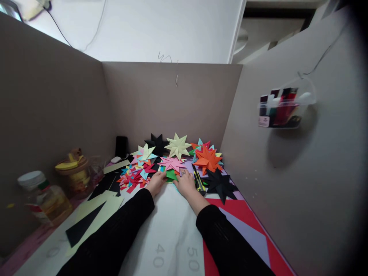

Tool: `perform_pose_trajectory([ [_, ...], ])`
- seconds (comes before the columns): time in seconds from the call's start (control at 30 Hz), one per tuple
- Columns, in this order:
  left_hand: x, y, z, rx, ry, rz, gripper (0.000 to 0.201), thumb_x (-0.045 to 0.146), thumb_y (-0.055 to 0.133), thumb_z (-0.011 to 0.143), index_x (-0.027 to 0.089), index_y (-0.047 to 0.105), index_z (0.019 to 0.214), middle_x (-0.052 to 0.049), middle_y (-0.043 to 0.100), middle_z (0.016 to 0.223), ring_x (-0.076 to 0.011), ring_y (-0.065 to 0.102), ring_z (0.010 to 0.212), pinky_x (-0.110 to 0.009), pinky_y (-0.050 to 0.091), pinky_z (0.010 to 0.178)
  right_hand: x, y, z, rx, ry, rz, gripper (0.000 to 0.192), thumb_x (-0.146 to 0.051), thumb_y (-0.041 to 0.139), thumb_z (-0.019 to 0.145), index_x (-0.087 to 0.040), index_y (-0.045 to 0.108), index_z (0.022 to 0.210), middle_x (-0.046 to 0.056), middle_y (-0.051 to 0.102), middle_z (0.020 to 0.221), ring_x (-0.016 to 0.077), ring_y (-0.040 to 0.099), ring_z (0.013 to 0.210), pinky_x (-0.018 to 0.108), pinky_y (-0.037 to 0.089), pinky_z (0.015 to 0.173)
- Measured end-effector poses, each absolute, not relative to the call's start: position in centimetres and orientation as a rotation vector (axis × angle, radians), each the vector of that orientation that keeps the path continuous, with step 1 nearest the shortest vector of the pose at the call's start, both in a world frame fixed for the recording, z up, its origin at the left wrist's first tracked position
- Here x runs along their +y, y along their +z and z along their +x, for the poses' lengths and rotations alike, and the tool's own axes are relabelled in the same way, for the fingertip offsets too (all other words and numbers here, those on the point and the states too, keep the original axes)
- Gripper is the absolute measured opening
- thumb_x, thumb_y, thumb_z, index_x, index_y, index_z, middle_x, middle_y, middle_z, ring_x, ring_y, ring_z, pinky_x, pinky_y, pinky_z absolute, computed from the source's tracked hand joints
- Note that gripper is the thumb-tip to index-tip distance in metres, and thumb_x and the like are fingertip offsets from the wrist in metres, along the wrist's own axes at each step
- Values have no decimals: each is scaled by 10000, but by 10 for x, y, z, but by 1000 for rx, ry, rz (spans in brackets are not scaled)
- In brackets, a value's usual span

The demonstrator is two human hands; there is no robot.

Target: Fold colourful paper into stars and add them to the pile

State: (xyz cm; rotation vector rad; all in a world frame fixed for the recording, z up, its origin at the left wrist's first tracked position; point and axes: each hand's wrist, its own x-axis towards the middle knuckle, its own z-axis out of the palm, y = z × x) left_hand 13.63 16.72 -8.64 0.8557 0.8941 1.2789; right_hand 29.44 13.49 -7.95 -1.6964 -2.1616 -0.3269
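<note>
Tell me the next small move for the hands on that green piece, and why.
Probably draw the green paper piece back toward the body: both the left hand and right hand rest on it, and paper stars crowd its far edge.

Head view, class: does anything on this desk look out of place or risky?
A utility knife lies among the paper stars, right beside the right hand. I cannot tell whether its blade is out. Loose paper offcuts are scattered near the left hand.

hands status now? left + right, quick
Left hand: flat, fingers on the green folded paper, not gripping.
Right hand: flat on the same paper, beside the yellow-black cutter; grip cannot be told.
</note>
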Motion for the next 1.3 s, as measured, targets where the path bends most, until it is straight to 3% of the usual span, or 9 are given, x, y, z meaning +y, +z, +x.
perform_pose_trajectory([
  [0.13,166,-84,136,889,1287,832,223,253,731,666,155,533,633,-24,603,654,-143,589,669,-277,459,701,139,-81,298,-2151,-326,-1701,309,-361,587,823,-259,646,1110,119,477,1339,290,377,1192,420,327,889],
  [0.4,166,-74,133,930,1315,801,319,317,747,632,179,461,654,12,578,668,-131,588,659,-260,459,643,144,-82,304,-2082,-311,-1792,359,-436,629,788,-321,611,1128,87,496,1298,274,418,1142,412,335,886],
  [0.57,167,-70,129,989,1282,807,375,352,770,598,178,444,663,2,595,716,-150,612,707,-263,457,634,146,-83,308,-2070,-288,-1703,402,-208,512,858,-304,524,1247,97,503,1282,251,435,1143,376,350,893],
  [0.67,167,-70,129,1007,1267,805,373,347,773,598,174,450,666,-9,603,720,-154,617,711,-272,464,646,148,-83,312,-2124,-275,-1578,396,-99,446,859,-301,580,1171,64,484,1314,220,414,1175,345,340,926],
  [0.9,170,-72,128,1018,1263,816,361,355,768,607,179,460,673,-3,604,695,-156,619,682,-272,465,625,151,-86,315,-2155,-314,-1426,273,-114,464,866,-252,658,1000,34,517,1321,211,393,1191,349,341,930],
  [1.13,168,-77,127,1019,1276,814,368,347,776,593,174,456,649,-2,586,672,-144,602,675,-282,477,655,147,-81,312,-2213,-340,-1601,302,-155,399,904,-220,692,933,30,558,1302,238,428,1152,363,337,871],
  [1.3,166,-74,126,1002,1287,811,404,364,791,556,180,442,641,13,566,676,-133,594,670,-267,478,651,146,-81,313,-2143,-330,-1826,274,-193,440,867,-201,704,942,50,466,1396,268,428,1142,384,321,858],
])
